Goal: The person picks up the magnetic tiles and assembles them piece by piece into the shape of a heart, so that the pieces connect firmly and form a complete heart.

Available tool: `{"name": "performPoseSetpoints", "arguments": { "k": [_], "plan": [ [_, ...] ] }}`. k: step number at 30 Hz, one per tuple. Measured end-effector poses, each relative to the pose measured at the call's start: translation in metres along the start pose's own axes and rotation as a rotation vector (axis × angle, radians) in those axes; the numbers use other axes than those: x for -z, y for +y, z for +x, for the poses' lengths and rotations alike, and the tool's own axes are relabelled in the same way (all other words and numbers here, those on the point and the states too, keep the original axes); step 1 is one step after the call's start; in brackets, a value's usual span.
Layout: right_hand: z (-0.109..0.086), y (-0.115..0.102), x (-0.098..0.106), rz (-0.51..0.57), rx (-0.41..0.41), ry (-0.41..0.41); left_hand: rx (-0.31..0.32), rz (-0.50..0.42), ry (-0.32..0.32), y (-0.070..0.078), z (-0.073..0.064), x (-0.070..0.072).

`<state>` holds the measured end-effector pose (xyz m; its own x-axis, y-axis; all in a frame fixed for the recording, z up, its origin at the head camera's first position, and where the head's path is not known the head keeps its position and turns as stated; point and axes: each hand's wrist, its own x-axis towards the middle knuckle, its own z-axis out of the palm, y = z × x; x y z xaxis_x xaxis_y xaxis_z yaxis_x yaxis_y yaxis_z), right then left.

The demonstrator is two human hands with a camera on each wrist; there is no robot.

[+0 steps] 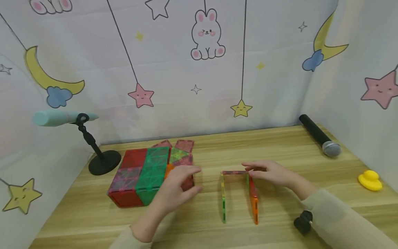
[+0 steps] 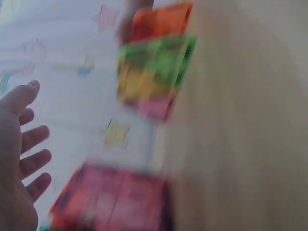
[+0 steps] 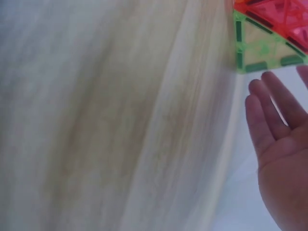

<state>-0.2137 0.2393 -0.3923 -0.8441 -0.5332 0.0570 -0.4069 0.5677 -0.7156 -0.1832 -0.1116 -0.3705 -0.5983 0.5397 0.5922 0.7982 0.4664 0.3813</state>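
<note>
Several translucent magnetic tiles stand on edge as a small three-sided enclosure, its near side without a wall. Its left wall (image 1: 223,199) is yellow and green, its right wall (image 1: 253,199) red and orange, and a dark pink tile (image 1: 234,172) runs across the far side. At the far right corner is my right hand (image 1: 270,173), fingertips at the tiles; the right wrist view shows its fingers straight beside a green triangle tile (image 3: 262,45). My left hand (image 1: 175,188), fingers spread and holding nothing, hovers beside a larger red and green tile block (image 1: 152,169).
Loose pink tiles (image 1: 185,145) lie behind the block. A black stand (image 1: 104,162) holds a mint microphone-shaped object (image 1: 59,118) at left. At right are a black microphone (image 1: 317,133), a yellow rubber duck (image 1: 370,180) and a small black object (image 1: 303,223) by the right sleeve.
</note>
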Motion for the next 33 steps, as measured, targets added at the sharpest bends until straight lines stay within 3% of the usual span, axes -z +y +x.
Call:
{"name": "performPoseSetpoints", "arguments": {
  "k": [3,6,8,11,17,21,25,30,33],
  "plan": [
    [-0.002,0.002,0.001,0.034,0.000,-0.001,0.110,0.179,-0.028,-0.021,-0.009,0.034],
    [-0.003,0.005,0.002,0.037,0.007,-0.009,0.252,0.366,-0.139,-0.041,-0.025,0.055],
    [-0.004,0.006,0.002,0.034,0.008,-0.017,0.309,0.465,-0.230,-0.049,-0.035,0.064],
    [-0.005,0.007,0.002,0.035,0.001,-0.028,0.339,0.557,-0.316,-0.054,-0.045,0.070],
    [-0.006,0.006,0.002,0.047,-0.012,-0.039,0.321,0.690,-0.362,-0.057,-0.059,0.077],
    [-0.006,0.008,0.000,0.051,-0.034,-0.029,0.292,0.693,-0.335,-0.058,-0.064,0.080],
    [-0.005,0.009,0.000,0.058,-0.051,-0.023,0.315,0.613,-0.229,-0.059,-0.069,0.085],
    [-0.005,0.008,-0.001,0.057,-0.063,-0.023,0.422,0.514,-0.115,-0.064,-0.075,0.092],
    [-0.005,0.009,-0.001,0.057,-0.059,-0.024,0.533,0.409,-0.066,-0.068,-0.079,0.096]
  ]
}}
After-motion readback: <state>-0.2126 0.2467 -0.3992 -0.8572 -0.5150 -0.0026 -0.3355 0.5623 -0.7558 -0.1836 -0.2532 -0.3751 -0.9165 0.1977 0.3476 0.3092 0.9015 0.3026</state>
